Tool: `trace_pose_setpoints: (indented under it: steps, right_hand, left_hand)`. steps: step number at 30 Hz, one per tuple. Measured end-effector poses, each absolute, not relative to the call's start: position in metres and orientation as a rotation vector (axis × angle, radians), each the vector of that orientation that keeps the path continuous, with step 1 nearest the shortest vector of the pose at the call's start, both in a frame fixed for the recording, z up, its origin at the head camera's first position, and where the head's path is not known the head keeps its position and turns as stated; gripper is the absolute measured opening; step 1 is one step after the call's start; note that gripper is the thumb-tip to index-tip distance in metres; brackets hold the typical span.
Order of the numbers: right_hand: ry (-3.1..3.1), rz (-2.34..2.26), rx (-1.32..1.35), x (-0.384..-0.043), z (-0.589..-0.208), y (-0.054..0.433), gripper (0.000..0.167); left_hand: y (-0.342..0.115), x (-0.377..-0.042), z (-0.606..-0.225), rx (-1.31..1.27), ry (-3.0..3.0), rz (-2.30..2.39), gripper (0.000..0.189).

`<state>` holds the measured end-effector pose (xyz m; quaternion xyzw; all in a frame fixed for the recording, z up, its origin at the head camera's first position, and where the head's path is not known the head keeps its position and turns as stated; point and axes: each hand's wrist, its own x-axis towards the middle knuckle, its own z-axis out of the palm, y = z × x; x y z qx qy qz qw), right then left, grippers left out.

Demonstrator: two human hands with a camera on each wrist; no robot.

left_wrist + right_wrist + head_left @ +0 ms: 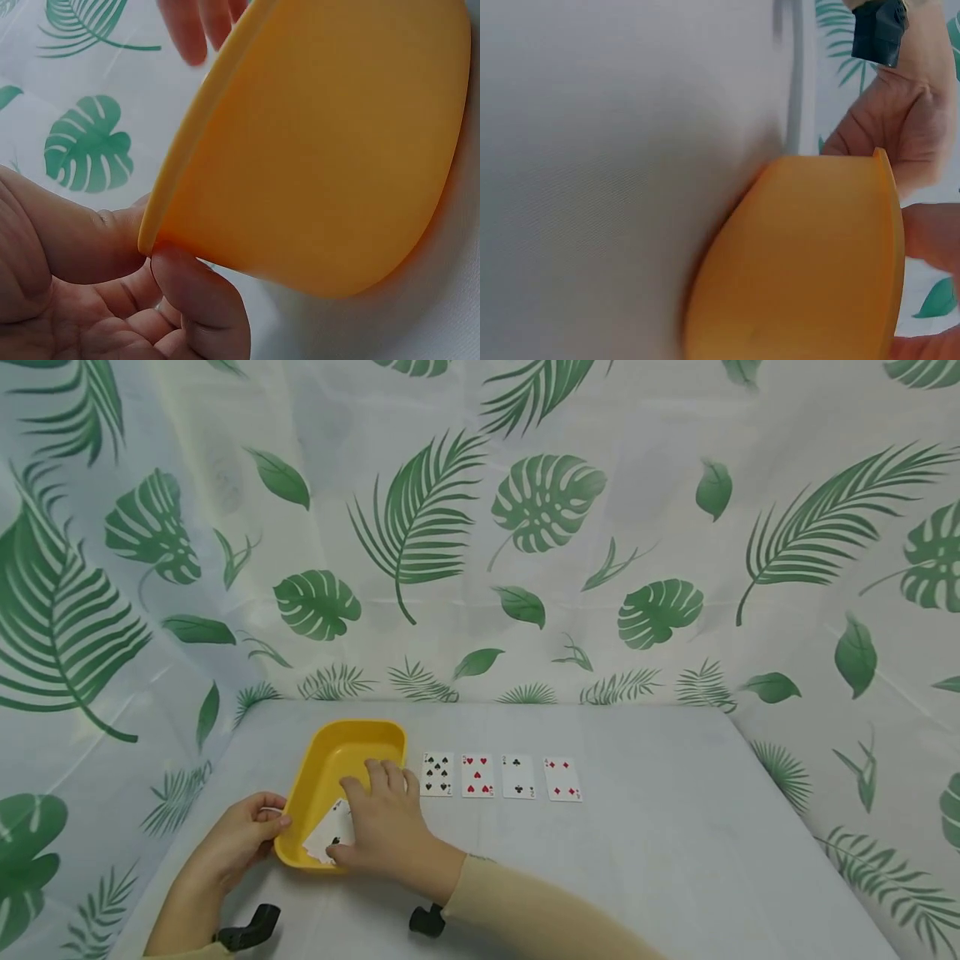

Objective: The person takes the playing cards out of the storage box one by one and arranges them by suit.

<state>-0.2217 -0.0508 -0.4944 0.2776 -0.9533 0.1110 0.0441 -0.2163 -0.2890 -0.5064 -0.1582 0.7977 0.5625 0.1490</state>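
A yellow tray (347, 731) stands at the left of the table with loose playing cards (327, 832) at its near end, the top one showing black pips. My left hand (243, 833) pinches the tray's left rim between thumb and fingers, as the left wrist view also shows on the yellow wall (315, 150). Over the tray's right side reaches my right hand (390, 827), fingers spread and the thumb close to the cards, which it partly covers. In the right wrist view, part of that hand (934, 232) shows beyond the tray's rim.
Right of the tray, a row of face-up cards lies on the white table (675, 827): a spade card (437, 774), a heart card (477, 776), a club card (518, 777) and a diamond card (562, 779). Leaf-printed sheeting (450, 543) rises behind and at both sides.
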Motion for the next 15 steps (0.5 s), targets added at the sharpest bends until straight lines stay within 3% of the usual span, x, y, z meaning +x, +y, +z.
trace_pose_setpoints:
  steps: [7, 15]
  right_hand:
    - [-2.989, 0.094, 0.75, -0.221, -0.491, -0.076, 0.072]
    - [-3.091, -0.063, 0.666, -0.224, -0.493, -0.09, 0.081]
  left_hand:
    - [-0.291, -0.216, -0.507, -0.437, 2.265, 1.651, 0.039]
    - [-0.293, -0.215, -0.508, -0.41, 2.255, 1.668, 0.038]
